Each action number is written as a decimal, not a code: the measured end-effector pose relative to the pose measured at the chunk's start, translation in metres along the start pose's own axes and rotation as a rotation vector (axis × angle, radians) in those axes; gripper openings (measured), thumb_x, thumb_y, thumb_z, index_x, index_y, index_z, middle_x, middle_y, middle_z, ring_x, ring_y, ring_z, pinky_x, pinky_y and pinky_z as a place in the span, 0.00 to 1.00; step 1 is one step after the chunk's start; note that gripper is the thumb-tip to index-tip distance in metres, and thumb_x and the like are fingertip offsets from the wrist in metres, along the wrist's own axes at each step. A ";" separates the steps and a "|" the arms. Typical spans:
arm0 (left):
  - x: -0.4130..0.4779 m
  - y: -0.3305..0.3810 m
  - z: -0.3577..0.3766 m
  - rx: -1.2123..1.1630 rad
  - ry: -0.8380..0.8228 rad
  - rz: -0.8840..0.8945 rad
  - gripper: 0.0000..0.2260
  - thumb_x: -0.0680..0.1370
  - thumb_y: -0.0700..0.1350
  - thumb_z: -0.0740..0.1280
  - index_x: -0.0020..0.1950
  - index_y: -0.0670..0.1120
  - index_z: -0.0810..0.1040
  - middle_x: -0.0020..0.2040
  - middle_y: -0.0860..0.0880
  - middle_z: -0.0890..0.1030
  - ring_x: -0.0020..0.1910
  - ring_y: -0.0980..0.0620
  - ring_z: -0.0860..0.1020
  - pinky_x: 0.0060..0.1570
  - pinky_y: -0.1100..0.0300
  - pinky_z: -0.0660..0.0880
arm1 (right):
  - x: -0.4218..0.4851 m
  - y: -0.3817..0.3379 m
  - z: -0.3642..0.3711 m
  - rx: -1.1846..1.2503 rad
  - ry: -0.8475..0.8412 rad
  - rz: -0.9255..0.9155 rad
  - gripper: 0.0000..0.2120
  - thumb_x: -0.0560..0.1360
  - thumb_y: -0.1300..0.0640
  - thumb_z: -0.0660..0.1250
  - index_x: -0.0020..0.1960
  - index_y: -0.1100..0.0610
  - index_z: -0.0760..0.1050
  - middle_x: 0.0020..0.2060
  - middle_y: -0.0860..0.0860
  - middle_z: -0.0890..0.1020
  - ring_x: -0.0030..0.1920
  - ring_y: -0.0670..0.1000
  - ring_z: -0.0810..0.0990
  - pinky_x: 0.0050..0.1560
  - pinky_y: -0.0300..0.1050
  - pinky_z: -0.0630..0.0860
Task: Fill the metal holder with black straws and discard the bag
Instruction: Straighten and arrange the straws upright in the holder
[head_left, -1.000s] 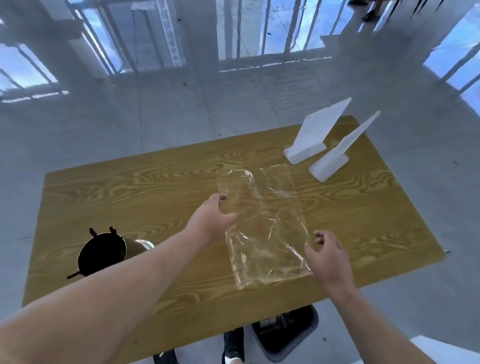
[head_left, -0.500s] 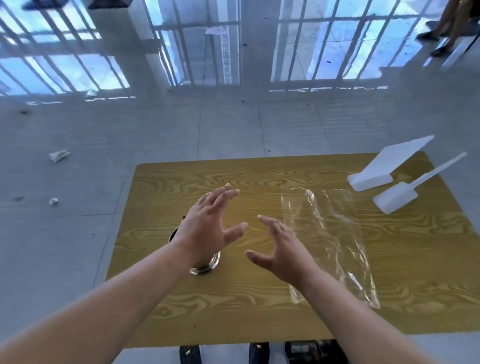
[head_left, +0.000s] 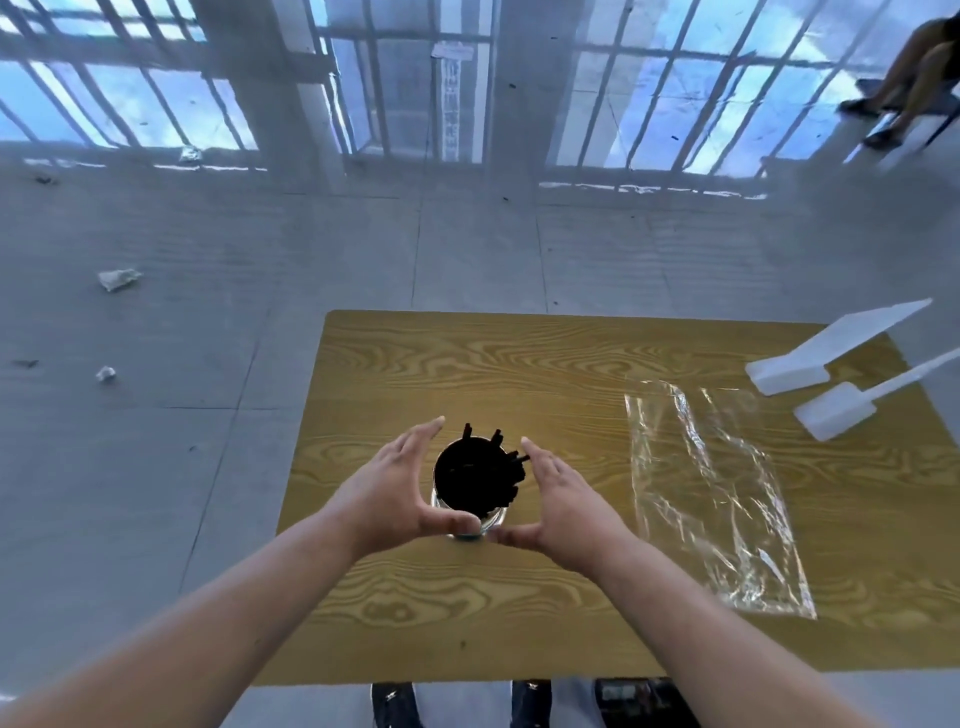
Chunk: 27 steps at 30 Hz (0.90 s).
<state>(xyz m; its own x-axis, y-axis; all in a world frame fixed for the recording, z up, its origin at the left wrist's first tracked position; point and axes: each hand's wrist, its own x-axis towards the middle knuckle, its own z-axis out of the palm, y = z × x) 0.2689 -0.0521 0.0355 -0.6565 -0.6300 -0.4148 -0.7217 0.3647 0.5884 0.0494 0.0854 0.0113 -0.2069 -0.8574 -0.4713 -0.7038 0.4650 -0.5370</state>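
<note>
Left hand (head_left: 395, 493) and right hand (head_left: 561, 504), fingers straight, flanked the metal holder (head_left: 470, 524); the bag (head_left: 717, 493) lay at centre right, long axis up-frame, nearer the right hand.

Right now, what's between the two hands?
Head view: the holder, packed with black straws, stands between the left hand and right hand; both open palms flank it. Contact is unclear.

left hand (head_left: 385, 492) and right hand (head_left: 563, 506) palms facing, fingers (head_left: 418, 441) straight
</note>
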 end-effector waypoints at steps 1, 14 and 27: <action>0.004 -0.004 0.002 0.015 -0.036 0.003 0.67 0.54 0.85 0.69 0.85 0.62 0.45 0.86 0.57 0.56 0.84 0.55 0.55 0.79 0.49 0.61 | 0.002 -0.005 0.000 -0.006 0.015 0.011 0.64 0.67 0.25 0.74 0.87 0.45 0.39 0.87 0.47 0.53 0.86 0.50 0.51 0.83 0.49 0.52; 0.044 -0.023 0.014 0.100 -0.088 0.123 0.55 0.68 0.68 0.79 0.86 0.57 0.52 0.84 0.62 0.58 0.81 0.56 0.60 0.73 0.63 0.59 | 0.037 -0.057 0.016 0.009 0.161 -0.045 0.50 0.74 0.36 0.75 0.86 0.46 0.51 0.83 0.49 0.66 0.85 0.51 0.56 0.82 0.46 0.54; 0.045 -0.015 0.012 -0.047 0.236 0.055 0.20 0.74 0.55 0.76 0.65 0.61 0.80 0.55 0.60 0.78 0.51 0.56 0.79 0.43 0.71 0.67 | 0.064 -0.061 0.005 0.218 0.216 -0.133 0.41 0.74 0.27 0.67 0.79 0.47 0.63 0.75 0.47 0.75 0.75 0.51 0.74 0.67 0.47 0.71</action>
<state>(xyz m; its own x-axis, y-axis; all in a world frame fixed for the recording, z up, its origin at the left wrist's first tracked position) 0.2474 -0.0771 -0.0001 -0.6212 -0.7549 -0.2104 -0.6715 0.3743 0.6396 0.0824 0.0035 0.0102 -0.2784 -0.9299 -0.2404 -0.5769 0.3620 -0.7322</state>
